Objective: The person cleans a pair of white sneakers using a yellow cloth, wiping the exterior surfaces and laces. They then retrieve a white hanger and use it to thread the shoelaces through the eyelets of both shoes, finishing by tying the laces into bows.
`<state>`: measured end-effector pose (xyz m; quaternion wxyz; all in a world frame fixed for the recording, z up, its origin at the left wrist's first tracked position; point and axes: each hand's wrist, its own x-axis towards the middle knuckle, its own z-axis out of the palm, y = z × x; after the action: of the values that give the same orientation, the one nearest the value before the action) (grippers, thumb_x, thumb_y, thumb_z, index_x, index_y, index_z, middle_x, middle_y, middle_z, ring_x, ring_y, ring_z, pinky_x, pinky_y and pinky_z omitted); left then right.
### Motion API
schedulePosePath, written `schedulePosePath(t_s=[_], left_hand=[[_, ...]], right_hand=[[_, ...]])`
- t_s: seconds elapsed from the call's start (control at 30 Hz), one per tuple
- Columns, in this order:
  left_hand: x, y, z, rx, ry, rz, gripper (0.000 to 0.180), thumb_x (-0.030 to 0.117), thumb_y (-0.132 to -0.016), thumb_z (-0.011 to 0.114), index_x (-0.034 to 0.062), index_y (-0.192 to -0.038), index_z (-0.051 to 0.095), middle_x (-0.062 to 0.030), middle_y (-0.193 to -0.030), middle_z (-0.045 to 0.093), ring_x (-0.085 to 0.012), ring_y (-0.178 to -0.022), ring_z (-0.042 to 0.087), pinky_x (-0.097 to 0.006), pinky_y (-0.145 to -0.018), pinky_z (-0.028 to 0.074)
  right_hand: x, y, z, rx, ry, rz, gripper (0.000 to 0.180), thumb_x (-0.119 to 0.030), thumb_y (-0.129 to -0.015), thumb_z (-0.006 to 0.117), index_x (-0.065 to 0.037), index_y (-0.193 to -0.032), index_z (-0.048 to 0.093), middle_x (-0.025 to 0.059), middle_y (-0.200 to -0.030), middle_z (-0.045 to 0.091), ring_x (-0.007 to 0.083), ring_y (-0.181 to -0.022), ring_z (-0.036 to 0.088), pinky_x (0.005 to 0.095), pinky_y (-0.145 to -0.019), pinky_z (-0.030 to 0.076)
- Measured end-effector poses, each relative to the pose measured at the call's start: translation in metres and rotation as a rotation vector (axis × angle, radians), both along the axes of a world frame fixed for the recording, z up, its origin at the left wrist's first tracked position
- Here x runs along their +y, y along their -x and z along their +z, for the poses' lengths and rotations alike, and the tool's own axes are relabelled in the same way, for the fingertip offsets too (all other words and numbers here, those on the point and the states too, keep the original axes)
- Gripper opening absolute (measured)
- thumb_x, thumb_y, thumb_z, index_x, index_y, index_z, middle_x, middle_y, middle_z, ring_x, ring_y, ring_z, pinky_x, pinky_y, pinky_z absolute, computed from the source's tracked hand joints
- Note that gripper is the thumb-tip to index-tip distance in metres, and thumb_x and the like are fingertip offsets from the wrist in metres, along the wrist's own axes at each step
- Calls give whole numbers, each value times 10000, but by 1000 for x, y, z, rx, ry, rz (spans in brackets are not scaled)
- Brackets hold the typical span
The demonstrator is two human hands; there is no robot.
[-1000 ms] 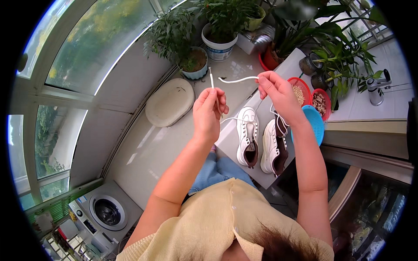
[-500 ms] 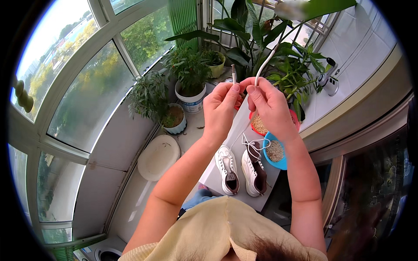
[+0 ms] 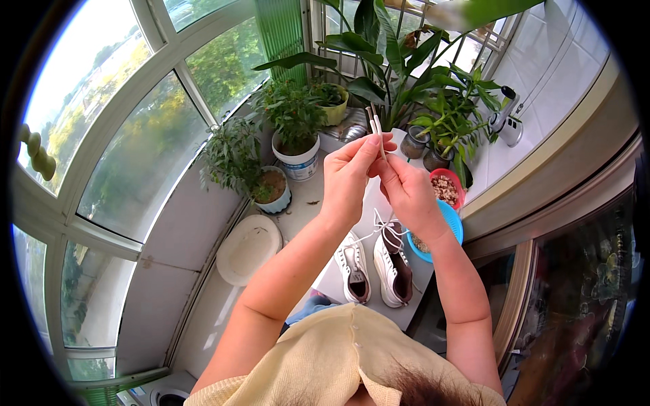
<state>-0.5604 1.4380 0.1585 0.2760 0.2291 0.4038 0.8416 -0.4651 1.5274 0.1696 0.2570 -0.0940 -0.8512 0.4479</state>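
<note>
Above the bench (image 3: pixel 328 285), the left hand (image 3: pixel 351 172) pinches two lace ends (image 3: pixel 378 128), tips side by side; the right hand (image 3: pixel 409 196) closes thumb and fingers on them too. The shoes (image 3: pixel 353 267) stand on the bench. Best, probably, to grip lightly, keep both tips flush, and leave slack down toward the bench.

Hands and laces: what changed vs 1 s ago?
Left hand and right hand moved together; the lace ends, apart before, now stand side by side at the fingers. Camera view shifted too. Unchanged: shoes side by side on the bench.
</note>
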Motion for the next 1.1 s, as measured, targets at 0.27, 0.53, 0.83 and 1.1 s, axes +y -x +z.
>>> schedulePosePath(t_s=[0.27,0.53,0.83,1.1], left_hand=[[2,-6,-1,-46,-8,-12,270,194,-979,586,-38,-1079,682,-133,-949,698,-154,-836,647,-267,-751,517],[4,-13,-2,53,-61,58,255,213,-988,587,-21,-964,684,-79,-913,696,-101,-773,605,-247,-705,488],[-24,-15,27,245,-225,25,248,189,-1010,545,-32,-957,645,-54,-732,622,-97,-615,557,-277,-599,500],[-99,-4,40,100,-538,-52,225,153,-1047,432,-38,-1039,550,-10,-722,414,-107,-608,344,-282,-606,359]], right_hand=[[5,-4,-5,-47,38,30,211,-184,-1000,506,3,-964,596,209,-703,611,381,-653,625,396,-549,453],[3,-10,-9,5,20,-4,200,-190,-961,586,7,-991,590,158,-753,639,317,-662,630,364,-591,479],[-7,-6,-34,-17,34,268,175,-219,-977,558,-49,-968,600,65,-927,583,242,-886,501,358,-815,443],[19,-1,-225,-380,-231,196,206,-223,-939,581,-28,-956,646,142,-1043,604,361,-1046,546,430,-919,445]])
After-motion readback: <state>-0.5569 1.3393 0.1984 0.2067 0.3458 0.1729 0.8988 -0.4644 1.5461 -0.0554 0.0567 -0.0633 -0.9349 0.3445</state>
